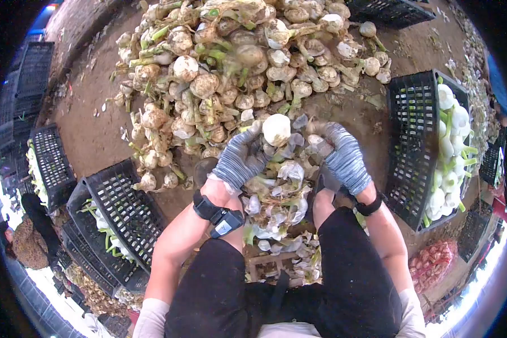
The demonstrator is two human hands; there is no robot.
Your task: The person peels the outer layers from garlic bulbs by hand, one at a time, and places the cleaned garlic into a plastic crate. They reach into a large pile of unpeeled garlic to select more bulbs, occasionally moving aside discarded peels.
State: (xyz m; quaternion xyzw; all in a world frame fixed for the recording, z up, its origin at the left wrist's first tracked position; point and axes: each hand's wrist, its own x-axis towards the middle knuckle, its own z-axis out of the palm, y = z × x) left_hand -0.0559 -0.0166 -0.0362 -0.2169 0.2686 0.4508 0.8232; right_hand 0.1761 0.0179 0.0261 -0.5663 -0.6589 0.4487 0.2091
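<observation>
A white, cleaned garlic bulb sits in the fingers of my left hand, which wears a grey striped glove. To its right, my right hand, gloved the same way, has its fingers curled in. Something pale is at its fingertips, but I cannot make out what. Loose garlic skins lie between and below the hands, down between my knees. Just beyond the hands rises a big heap of unpeeled garlic, soil-stained, with green and brown stems.
On the right, a black crate holds cleaned white garlic. More black crates with garlic stand at left. A red mesh sack lies at lower right. Another person is at the far left edge.
</observation>
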